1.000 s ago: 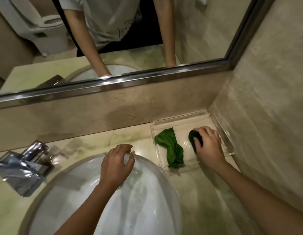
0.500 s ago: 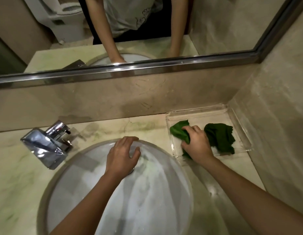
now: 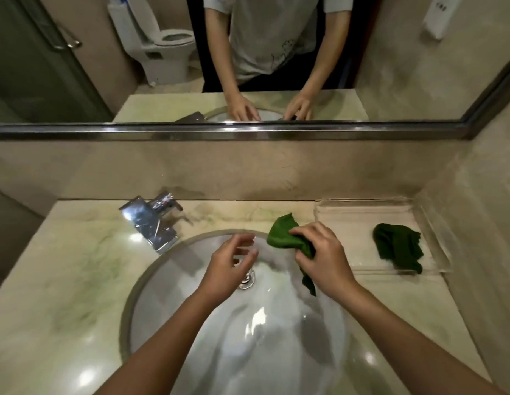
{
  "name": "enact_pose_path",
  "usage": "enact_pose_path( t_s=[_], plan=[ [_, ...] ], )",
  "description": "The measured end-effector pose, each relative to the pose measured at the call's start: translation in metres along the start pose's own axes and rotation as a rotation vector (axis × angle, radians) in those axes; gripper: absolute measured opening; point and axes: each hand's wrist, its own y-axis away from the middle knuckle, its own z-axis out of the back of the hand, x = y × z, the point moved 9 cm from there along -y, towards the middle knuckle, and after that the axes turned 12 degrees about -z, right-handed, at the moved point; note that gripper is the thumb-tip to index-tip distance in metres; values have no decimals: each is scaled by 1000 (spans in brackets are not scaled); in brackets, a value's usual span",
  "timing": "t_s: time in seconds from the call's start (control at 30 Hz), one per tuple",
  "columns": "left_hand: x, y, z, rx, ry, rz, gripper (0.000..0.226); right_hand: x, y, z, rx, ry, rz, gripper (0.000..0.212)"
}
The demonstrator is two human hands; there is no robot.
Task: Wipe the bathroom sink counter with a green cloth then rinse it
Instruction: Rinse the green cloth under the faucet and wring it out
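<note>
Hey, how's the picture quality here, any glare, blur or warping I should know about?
Head view: dim, warm light; bright glare spots on the counter and basin; the left hand is motion-blurred, the right hand holding the cloth is a little sharper; wide-angle warping tilts the right wall.

1. Pale marble counter point(image 3: 77, 280) with green veining runs wall to wall, glossy with light spots on the left.
2. Set into it, the round white sink point(image 3: 248, 337), its rim sunk in the stone.
3. Chrome faucet point(image 3: 154, 220) stands on the counter at the basin's back left, spout angled toward the bowl.
4. Back right corner: a clear tray point(image 3: 362, 212) sits flat on the counter against the side wall.
5. In that tray, a dark green cloth point(image 3: 399, 246) lies crumpled near its right end.
</note>
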Motion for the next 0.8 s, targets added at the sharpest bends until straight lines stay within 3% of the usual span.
enact_pose_path(
  t_s=[0.1,0.27,0.53,0.8],
  plan=[
    [17,21,28,-102,133,130,10,28,16,-39,58,-55,44,37],
    [69,69,50,-151,377,456,23,58,39,-111,158,-57,109,36],
    [119,97,78,-314,600,584,7,78,46,-172,457,-137,115,41],
    [132,83,107,-265,449,426,9,108,-40,-151,102,-333,-67,21]
  ],
)
